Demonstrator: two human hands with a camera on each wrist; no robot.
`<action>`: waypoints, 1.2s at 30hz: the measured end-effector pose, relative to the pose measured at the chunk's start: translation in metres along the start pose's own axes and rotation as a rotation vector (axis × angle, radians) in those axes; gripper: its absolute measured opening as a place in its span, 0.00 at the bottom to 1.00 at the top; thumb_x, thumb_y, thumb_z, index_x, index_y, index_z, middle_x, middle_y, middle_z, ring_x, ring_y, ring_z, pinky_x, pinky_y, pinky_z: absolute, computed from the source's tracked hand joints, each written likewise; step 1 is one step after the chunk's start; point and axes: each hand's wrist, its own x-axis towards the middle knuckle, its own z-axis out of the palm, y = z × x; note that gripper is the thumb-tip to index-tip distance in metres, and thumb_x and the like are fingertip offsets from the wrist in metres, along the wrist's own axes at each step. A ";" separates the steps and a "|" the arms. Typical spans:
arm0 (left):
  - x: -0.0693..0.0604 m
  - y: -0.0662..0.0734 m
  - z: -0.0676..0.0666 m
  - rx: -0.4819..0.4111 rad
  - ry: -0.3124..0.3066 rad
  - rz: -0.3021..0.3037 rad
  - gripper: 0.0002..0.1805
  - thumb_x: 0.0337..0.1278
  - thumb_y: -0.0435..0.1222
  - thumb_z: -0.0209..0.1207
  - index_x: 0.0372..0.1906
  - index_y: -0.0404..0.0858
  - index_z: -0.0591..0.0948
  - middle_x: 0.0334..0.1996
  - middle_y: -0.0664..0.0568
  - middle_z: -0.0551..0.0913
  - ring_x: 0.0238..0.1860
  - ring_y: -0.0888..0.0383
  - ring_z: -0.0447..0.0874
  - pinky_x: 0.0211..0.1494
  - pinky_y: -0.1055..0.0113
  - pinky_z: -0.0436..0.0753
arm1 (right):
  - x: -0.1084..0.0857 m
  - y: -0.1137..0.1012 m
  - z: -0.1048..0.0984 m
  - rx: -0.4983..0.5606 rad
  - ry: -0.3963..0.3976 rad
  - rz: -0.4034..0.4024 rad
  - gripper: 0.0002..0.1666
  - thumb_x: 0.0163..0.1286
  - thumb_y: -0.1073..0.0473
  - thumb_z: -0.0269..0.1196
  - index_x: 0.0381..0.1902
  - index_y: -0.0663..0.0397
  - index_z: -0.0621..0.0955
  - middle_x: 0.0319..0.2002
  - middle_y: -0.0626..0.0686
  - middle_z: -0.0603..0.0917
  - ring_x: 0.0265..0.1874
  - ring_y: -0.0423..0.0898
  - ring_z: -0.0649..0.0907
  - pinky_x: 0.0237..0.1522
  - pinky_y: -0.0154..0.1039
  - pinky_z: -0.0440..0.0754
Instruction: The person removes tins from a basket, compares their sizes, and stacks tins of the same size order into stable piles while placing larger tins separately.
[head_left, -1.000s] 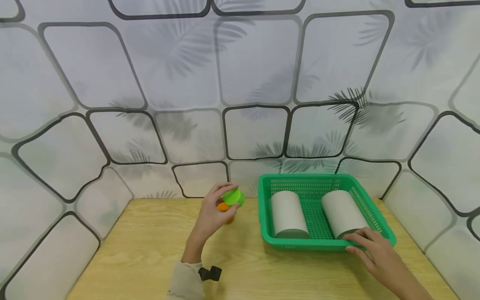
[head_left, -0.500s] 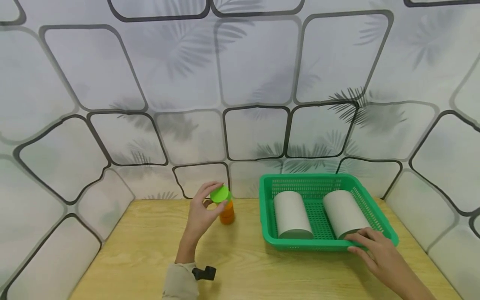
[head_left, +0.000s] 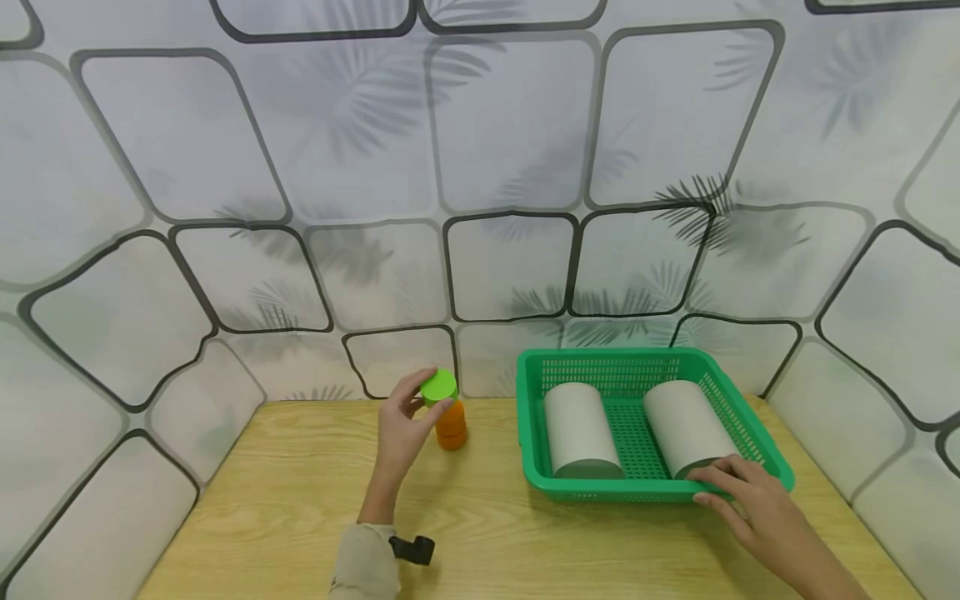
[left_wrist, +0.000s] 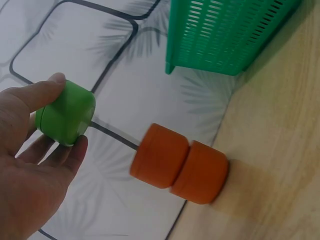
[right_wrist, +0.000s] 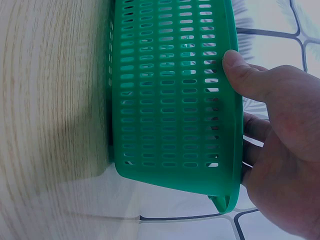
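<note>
Our L hand [head_left: 401, 432] pinches green block [left_wrist: 68, 115] by its sides, prob. leaving base free. R hand [head_left: 753, 508] grips basket [head_left: 592, 488], prob. steadying it.

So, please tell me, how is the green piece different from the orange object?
The green piece is held above the table by the left hand; the orange object stands on it.
The green piece is one short block; the orange object looks taller, with a deep groove round its middle.
Both have rounded edges.
</note>
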 end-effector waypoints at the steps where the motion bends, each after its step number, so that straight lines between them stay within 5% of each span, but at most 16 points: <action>1: 0.000 -0.003 0.000 -0.012 0.004 -0.003 0.28 0.55 0.22 0.71 0.63 0.28 0.80 0.62 0.36 0.79 0.59 0.42 0.80 0.56 0.63 0.84 | 0.000 0.000 0.000 0.002 0.001 0.001 0.20 0.50 0.59 0.79 0.44 0.47 0.88 0.38 0.40 0.79 0.33 0.33 0.71 0.29 0.34 0.70; 14: -0.003 -0.029 0.007 -0.054 0.050 -0.035 0.26 0.52 0.21 0.72 0.60 0.26 0.81 0.58 0.35 0.80 0.59 0.42 0.81 0.58 0.62 0.83 | 0.000 -0.001 -0.001 -0.005 -0.012 0.006 0.25 0.45 0.65 0.80 0.44 0.46 0.88 0.39 0.39 0.78 0.33 0.32 0.71 0.31 0.31 0.69; 20: -0.006 -0.016 0.011 -0.008 0.054 -0.050 0.26 0.53 0.19 0.70 0.59 0.20 0.79 0.58 0.30 0.79 0.59 0.35 0.80 0.63 0.49 0.80 | 0.001 -0.002 -0.002 0.000 -0.008 0.005 0.23 0.47 0.63 0.79 0.44 0.46 0.88 0.39 0.39 0.78 0.33 0.33 0.71 0.31 0.30 0.68; 24: -0.009 -0.005 0.012 0.007 0.047 -0.068 0.26 0.52 0.18 0.70 0.58 0.19 0.78 0.57 0.29 0.79 0.60 0.34 0.79 0.64 0.50 0.79 | 0.001 -0.002 -0.002 0.001 -0.009 0.004 0.23 0.48 0.63 0.79 0.44 0.47 0.88 0.39 0.39 0.78 0.33 0.32 0.71 0.32 0.29 0.67; 36: -0.011 -0.014 0.010 -0.016 0.011 -0.088 0.26 0.56 0.20 0.69 0.60 0.20 0.78 0.59 0.28 0.78 0.62 0.33 0.77 0.66 0.42 0.74 | 0.001 -0.001 -0.002 0.003 -0.018 0.010 0.24 0.48 0.64 0.79 0.45 0.47 0.88 0.39 0.39 0.79 0.33 0.32 0.72 0.31 0.31 0.69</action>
